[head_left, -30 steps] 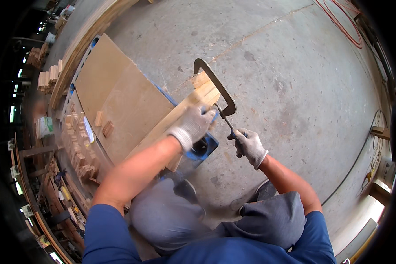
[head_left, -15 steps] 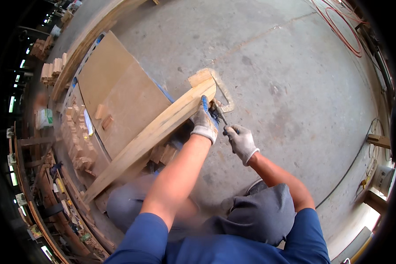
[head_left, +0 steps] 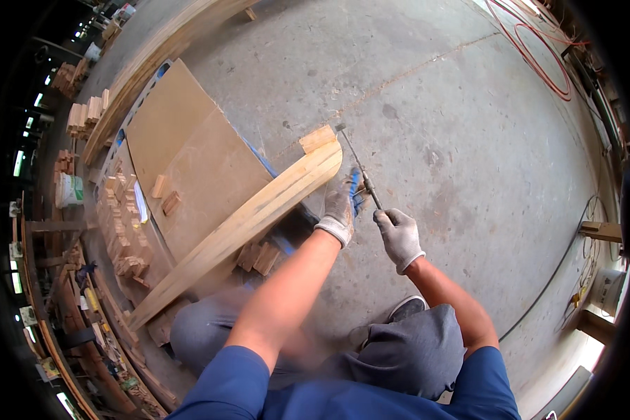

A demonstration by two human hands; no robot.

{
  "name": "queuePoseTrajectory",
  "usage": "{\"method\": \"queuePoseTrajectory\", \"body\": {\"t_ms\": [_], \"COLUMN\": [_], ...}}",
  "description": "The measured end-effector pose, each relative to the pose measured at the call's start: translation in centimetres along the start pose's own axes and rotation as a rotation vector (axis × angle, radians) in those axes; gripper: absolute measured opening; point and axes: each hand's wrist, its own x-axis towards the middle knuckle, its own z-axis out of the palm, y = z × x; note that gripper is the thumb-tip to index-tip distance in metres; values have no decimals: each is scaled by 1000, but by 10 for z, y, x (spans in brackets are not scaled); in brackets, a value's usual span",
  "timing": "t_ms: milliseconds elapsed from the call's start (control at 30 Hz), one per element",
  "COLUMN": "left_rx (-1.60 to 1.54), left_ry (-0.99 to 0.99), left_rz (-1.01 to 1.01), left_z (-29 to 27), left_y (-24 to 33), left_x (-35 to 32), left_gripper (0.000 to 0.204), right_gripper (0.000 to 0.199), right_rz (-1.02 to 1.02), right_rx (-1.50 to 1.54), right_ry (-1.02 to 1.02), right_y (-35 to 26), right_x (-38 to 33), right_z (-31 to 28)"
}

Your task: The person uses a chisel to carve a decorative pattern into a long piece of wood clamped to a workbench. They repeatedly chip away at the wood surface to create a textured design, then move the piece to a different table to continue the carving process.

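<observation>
Fingers (head_left: 341, 190) of the gloved left hand (head_left: 341, 203) press the long plank (head_left: 248, 222), stiff and probably heavy, propped over the floor; the right hand (head_left: 397, 236) grips a thin saw (head_left: 360, 171).

We are in a woodworking shop: bare concrete floor (head_left: 434, 105), stacked offcut blocks (head_left: 115, 217), long timber planks (head_left: 154, 59).

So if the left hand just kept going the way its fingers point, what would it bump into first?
The left hand already rests by the end of the long wooden plank. Its gloved fingers point up and away, so it would probably meet the small wood block at the plank's tip first, though depth is hard to judge here.
</observation>
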Motion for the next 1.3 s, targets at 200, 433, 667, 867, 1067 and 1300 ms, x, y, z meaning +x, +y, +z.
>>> {"method": "queuePoseTrajectory", "body": {"t_ms": [200,433,667,867,1067,1300], "left_rx": [225,395,183,62,4,16], "left_ry": [9,121,88,85,75,65], "left_rz": [185,295,268,192,162,66], "left_z": [-8,-18,-30,-30,-35,-36], "left_y": [-8,-4,-15,-8,-5,-7], "left_x": [15,11,4,7,17,18], "left_gripper": [22,21,22,25,21,17], "right_gripper": [38,37,35,36,37,36], "right_rz": [-40,-18,-35,-49,-50,47], "right_rx": [-132,-110,-111,-166,-141,-65], "right_ry": [-27,-99,-126,-102,-108,-95], "right_y": [-8,-16,-10,-10,6,38], "right_x": [7,10,0,-1,3,9], "right_z": [6,14,20,21,26,26]}}
